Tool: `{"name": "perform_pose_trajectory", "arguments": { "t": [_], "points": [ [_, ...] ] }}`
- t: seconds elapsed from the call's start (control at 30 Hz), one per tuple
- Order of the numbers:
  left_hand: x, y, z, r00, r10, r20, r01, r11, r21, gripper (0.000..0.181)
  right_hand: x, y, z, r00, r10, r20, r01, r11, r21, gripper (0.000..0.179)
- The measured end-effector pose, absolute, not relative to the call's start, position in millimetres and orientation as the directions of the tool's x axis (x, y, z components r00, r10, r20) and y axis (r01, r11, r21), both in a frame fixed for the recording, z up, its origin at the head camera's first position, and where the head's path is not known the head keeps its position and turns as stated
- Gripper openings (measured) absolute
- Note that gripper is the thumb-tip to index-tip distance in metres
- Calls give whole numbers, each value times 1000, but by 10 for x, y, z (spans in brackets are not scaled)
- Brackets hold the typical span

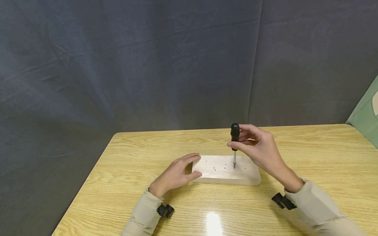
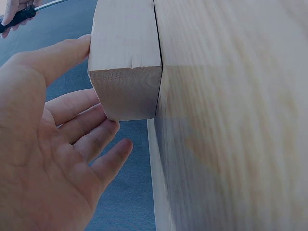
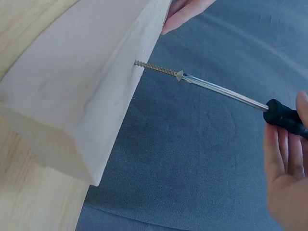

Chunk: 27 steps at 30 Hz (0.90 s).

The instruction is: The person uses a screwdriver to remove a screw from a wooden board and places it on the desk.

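Note:
A pale wooden block lies flat on the table, with several small holes in its top. My left hand rests at the block's left end; its thumb and fingertips touch the wood at its edges, fingers loosely extended. My right hand holds a screwdriver by its black handle, thumb on one side and fingers on the other. The steel shaft points down to a screw. That screw stands out of the block's top with most of its thread showing, and the screwdriver's tip meets its head.
The wood-grain table extends around the block on all sides. A dark grey cloth hangs behind the table's far edge. Something green shows at the far right. Each sleeve cuff has a small black device beside it.

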<state>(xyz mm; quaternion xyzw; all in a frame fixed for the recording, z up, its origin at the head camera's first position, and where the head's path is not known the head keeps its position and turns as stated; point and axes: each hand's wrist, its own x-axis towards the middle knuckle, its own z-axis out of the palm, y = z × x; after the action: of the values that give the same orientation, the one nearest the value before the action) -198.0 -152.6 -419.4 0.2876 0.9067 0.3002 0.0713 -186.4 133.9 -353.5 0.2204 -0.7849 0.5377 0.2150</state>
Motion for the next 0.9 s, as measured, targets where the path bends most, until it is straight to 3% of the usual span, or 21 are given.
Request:
{"name": "perform_pose_trajectory", "arguments": {
  "t": [0.2,0.5,0.9],
  "points": [
    [-1975,-1524,-4184,-826,562,44,477,655,586,60,-1869,1339,-3549,-814,-161,558,-580,298,-758,32],
    [-1978,-1524,-4196,-826,561,47,479,658,581,60,-1895,1324,-3573,-774,-105,624,-619,333,-711,40],
    [-1978,-1516,-4196,-825,564,45,482,658,579,60,-1857,1324,-3552,-811,-136,569,-582,287,-761,34]
  ]
}}
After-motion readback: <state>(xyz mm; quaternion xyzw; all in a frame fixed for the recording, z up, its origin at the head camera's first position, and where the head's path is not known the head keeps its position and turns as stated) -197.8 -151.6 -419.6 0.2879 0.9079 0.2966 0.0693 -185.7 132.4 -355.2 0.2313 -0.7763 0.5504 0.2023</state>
